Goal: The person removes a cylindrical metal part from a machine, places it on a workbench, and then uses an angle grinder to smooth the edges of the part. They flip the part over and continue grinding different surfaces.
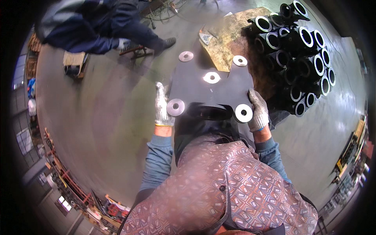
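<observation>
Between my two hands is a black metal bracket (211, 90), a broad plate held out in front of my waist. Bright bare-metal round pads with holes sit at its corners, and another is near its middle. My left hand (162, 109), in a whitish knit glove, grips the left edge with the thumb side pointing away from me. On the opposite edge, my gloved right hand (258, 109) is closed round the side, its fingers partly hidden underneath. The glove fingertips look greyed with dirt.
Ahead to the right, black flanged metal parts (282, 58) with bright ring ends are piled beside a stained brown sheet (231, 35). Another person (90, 29) in dark blue bends at the far left, near a small wooden-topped stand (74, 59). Shelving lines the left rim.
</observation>
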`<state>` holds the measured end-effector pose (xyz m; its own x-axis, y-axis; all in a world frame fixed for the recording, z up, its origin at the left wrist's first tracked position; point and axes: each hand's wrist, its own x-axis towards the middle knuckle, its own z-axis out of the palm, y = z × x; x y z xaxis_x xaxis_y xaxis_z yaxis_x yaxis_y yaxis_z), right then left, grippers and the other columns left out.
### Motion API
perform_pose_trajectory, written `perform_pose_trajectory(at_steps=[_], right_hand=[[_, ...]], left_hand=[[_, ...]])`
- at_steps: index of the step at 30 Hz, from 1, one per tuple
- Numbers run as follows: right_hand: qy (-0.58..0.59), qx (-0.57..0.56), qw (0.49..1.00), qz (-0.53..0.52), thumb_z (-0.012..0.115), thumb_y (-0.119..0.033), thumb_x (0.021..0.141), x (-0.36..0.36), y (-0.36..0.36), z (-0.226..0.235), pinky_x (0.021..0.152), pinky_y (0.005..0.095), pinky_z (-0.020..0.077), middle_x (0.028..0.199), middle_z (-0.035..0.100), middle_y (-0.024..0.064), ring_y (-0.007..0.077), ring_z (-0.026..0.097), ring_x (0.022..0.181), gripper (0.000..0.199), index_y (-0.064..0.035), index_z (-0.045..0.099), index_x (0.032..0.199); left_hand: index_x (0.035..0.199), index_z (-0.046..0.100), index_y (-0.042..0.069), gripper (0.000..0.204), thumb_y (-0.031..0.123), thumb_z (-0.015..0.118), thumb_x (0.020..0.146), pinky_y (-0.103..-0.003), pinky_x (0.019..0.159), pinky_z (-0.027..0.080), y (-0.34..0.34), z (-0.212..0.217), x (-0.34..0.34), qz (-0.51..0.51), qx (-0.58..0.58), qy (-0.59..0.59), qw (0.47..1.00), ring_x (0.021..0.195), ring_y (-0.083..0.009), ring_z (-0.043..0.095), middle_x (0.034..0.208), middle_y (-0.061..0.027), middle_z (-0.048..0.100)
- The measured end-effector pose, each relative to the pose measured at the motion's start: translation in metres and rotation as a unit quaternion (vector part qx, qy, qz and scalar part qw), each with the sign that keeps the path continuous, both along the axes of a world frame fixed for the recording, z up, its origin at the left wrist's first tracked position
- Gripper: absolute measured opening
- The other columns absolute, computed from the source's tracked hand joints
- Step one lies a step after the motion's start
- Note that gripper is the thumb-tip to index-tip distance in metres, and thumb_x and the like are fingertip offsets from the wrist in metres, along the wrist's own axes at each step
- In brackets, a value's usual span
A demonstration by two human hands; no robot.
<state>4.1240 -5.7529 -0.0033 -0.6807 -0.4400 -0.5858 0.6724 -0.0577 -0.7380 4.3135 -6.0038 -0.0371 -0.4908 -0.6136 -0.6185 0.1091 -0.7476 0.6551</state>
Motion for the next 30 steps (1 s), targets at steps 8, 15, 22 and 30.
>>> perform_pose_trajectory(at_steps=[8,15,22,30], right_hand=[[-0.019,0.002,0.989,-0.149,0.063,-0.019,0.103,-0.059,-0.151,-0.01,0.084,0.0284,0.0562,0.11,0.07,0.0093,0.0171,0.069,0.096,0.032,0.0046,0.065,0.124],[-0.016,0.061,0.979,-0.195,0.063,-0.019,0.103,-0.079,-0.248,0.006,0.086,0.0287,0.0557,0.112,0.07,0.0093,0.0157,0.068,0.099,0.033,0.0057,0.065,0.125],[0.007,0.112,0.975,-0.194,0.061,-0.02,0.105,-0.094,-0.293,0.014,0.089,0.0274,0.0541,0.112,0.069,0.0053,0.0135,0.066,0.101,0.03,0.0027,0.066,0.124],[-0.001,0.093,0.97,-0.225,0.065,-0.013,0.101,-0.106,-0.318,0.013,0.09,0.0292,0.0545,0.116,0.069,0.0107,0.0169,0.067,0.104,0.033,0.0087,0.063,0.126]], left_hand=[[0.14,0.054,0.0,0.071,0.061,0.046,0.105,-0.037,0.101,0.052,-0.182,-0.018,-0.126,-0.092,0.016,-0.04,0.995,0.114,-0.0236,0.065,0.13,-0.0142,0.065],[0.142,0.054,-0.003,0.07,0.057,0.044,0.107,-0.035,0.1,0.055,-0.29,0.008,-0.19,-0.174,0.093,0.014,0.98,0.117,-0.0237,0.065,0.135,-0.0156,0.064],[0.143,0.053,-0.002,0.07,0.057,0.042,0.107,-0.035,0.102,0.053,-0.337,-0.02,-0.206,-0.2,0.107,-0.012,0.974,0.12,-0.0228,0.064,0.137,-0.0141,0.062],[0.14,0.058,0.004,0.044,0.031,0.054,0.106,-0.032,0.105,0.047,-0.374,-0.058,-0.224,-0.243,0.106,-0.04,0.963,0.121,-0.0165,0.059,0.133,-0.0059,0.064]])
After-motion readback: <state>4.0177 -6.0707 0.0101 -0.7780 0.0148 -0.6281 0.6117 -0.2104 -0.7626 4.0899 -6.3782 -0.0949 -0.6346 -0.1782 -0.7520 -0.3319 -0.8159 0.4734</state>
